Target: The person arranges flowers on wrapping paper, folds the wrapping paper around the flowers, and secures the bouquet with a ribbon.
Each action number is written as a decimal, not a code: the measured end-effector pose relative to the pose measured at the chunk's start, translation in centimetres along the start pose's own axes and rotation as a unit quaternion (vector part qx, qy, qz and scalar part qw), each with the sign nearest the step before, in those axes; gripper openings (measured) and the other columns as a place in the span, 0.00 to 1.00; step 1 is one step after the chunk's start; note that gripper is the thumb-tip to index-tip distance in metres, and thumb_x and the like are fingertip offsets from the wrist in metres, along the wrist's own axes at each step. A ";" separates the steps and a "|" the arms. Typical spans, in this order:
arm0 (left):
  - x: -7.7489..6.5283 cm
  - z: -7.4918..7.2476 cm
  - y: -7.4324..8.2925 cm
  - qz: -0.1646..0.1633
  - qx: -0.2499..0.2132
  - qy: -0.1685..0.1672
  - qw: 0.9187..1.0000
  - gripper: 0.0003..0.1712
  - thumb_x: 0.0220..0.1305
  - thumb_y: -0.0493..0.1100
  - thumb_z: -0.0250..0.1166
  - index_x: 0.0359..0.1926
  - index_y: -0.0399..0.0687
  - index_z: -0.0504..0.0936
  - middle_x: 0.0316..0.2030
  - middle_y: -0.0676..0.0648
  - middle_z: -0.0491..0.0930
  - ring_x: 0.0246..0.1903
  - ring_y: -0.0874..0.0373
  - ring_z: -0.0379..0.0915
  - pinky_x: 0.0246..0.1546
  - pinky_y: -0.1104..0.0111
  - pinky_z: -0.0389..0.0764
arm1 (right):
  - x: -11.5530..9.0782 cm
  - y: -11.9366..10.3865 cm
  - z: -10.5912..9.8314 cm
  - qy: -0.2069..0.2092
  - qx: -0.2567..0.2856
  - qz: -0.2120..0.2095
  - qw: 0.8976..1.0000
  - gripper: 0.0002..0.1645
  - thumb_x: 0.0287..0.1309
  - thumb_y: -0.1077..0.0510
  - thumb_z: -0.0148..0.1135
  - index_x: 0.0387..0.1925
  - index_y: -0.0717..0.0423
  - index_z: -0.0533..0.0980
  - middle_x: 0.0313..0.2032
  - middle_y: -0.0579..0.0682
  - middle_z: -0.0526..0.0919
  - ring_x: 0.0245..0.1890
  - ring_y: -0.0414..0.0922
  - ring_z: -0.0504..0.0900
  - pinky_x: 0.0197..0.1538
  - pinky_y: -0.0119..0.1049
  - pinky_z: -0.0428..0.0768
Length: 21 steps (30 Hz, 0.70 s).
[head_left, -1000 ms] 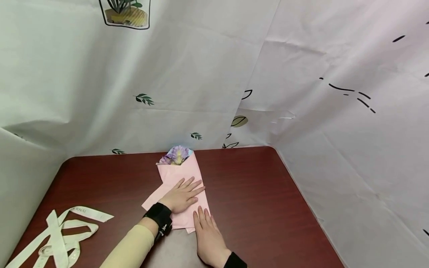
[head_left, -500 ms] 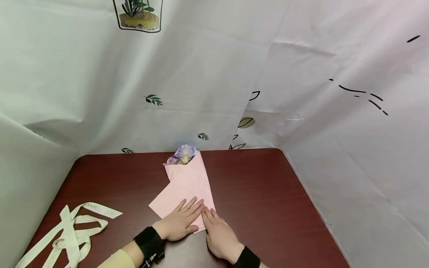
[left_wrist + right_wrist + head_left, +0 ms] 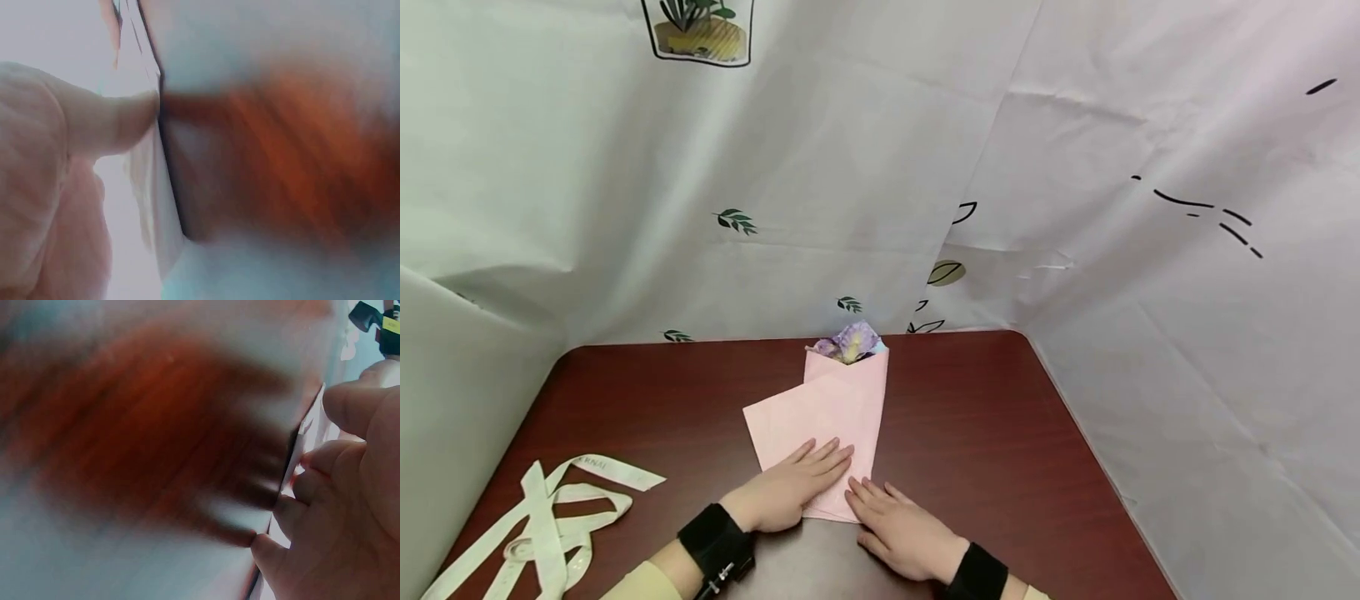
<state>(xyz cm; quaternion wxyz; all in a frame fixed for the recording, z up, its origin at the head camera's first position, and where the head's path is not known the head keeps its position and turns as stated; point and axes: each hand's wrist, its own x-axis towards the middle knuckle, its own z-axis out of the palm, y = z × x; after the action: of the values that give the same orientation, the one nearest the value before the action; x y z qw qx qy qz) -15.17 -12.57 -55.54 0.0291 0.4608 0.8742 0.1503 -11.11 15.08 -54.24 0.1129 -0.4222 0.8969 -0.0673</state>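
Purple flowers (image 3: 855, 340) peek out of the top of a folded pink wrapping paper (image 3: 805, 412), which lies on the table with one flap angled out to the left. My left hand (image 3: 793, 487) rests on the lower part of the paper, fingers straight. In the left wrist view its thumb (image 3: 112, 125) touches the paper's edge. My right hand (image 3: 910, 533) lies at the lower right edge of the paper, fingers extended. The right wrist view has its fingertips (image 3: 289, 512) along that edge. The paper hides the flower stems.
A loose heap of pale printed ribbon (image 3: 542, 517) lies at the left of the brown table (image 3: 985, 417). White patterned cloth (image 3: 820, 167) hangs behind the table and along its sides.
The paper with the flowers has turned clockwise, its top shifting right and the flap rising. My left hand has slid down and left over the paper; the right hand has swung round at its lower edge.
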 end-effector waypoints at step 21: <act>-1.3 0.6 1.4 -0.004 -0.080 -0.072 0.994 0.48 0.67 0.63 0.66 0.84 0.60 0.63 0.85 0.42 0.51 0.83 0.43 0.44 0.78 0.42 0.49 | 2.6 10.7 -1.0 0.012 -0.075 -0.192 0.979 0.30 0.87 0.44 0.42 0.83 0.41 0.63 0.80 0.36 0.63 0.83 0.50 0.55 0.78 0.61 0.60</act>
<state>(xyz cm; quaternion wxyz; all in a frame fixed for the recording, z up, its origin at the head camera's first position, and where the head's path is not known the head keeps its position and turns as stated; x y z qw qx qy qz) -13.23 -12.73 -55.83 0.1291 0.4634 0.8568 0.1860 -20.91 19.91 -55.96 0.0555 -0.5926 0.8032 -0.0255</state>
